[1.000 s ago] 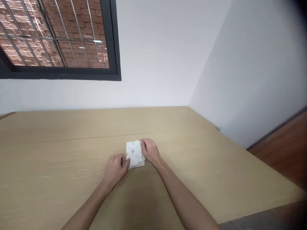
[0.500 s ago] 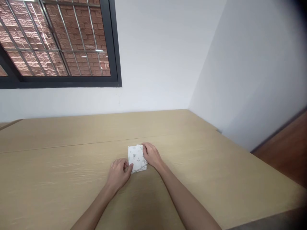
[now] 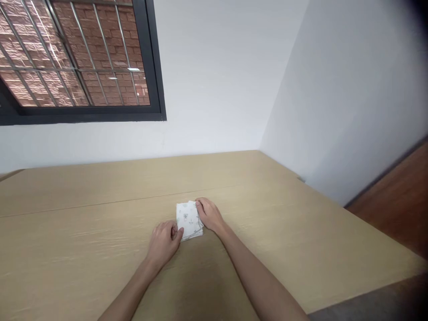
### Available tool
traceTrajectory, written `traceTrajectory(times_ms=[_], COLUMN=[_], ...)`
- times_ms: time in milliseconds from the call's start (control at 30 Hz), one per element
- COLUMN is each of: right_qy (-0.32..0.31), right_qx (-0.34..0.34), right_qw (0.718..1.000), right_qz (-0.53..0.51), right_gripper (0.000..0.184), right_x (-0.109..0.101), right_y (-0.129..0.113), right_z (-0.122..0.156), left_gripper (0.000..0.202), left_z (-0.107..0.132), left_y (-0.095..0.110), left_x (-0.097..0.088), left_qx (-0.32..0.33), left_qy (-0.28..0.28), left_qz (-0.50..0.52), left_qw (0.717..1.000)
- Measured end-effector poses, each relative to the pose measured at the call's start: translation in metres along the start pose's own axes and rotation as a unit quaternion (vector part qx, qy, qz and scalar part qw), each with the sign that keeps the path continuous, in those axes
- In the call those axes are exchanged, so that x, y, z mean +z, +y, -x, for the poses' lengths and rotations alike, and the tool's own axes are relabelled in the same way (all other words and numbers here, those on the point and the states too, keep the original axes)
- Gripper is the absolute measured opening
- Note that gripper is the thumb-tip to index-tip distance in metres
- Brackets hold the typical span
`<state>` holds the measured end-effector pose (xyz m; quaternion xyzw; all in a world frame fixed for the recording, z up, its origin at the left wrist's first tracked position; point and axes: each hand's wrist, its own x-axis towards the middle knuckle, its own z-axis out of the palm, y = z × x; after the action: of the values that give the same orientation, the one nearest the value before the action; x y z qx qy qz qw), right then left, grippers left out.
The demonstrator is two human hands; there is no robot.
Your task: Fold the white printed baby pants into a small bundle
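A small white cloth [image 3: 189,218] with a faint grey and green print lies folded into a layered square on the table. Its lower layers stick out a little along the bottom and right edges. At its lower left corner is my left hand [image 3: 165,238], thumb on top of the cloth and fingers curled at its left side. My right hand [image 3: 209,214] holds the upper right edge, its thumb lying on the cloth; the fingertips there are partly hidden.
The wide wood-coloured table [image 3: 100,240] has a seam running across it behind the cloth. A white wall [image 3: 214,80] with a barred, dark-framed window [image 3: 157,67] rises at the back. On the right are another wall and a reddish-brown panel [image 3: 394,209].
The view has turned slightly to the right, so the scene sits a little further left. Both hands keep their places on the cloth, which looks unchanged.
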<state>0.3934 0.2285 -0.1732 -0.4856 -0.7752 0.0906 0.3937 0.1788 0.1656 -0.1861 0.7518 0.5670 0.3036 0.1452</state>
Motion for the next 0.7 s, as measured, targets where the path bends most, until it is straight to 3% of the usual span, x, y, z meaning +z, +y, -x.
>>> traceTrajectory(times_ms=[433,600,700], right_qy=[-0.019,-0.032,-0.038], right_qx=[-0.033,-0.042,-0.055], right_qw=[0.999,0.999,0.998], right_qz=[0.006,0.014,0.009], right_gripper=[0.012,0.025,0.030], right_x=[-0.0030,-0.0043,-0.0049], right_y=[-0.0053,-0.0035,-0.0016], right_z=[0.0036,0.0048,0.0047], left_gripper=[0.016,0.007,0.014], left_z=[-0.0024,-0.0006,0.0015], left_y=[0.0007,0.0023,0.0018], left_x=[0.0030,0.0013,0.0008], left_qx=[-0.009,-0.015,-0.024], left_qy=[0.019,0.021,0.016], left_qz=[0.070,0.097,0.106], left_qw=[0.997,0.995,0.994])
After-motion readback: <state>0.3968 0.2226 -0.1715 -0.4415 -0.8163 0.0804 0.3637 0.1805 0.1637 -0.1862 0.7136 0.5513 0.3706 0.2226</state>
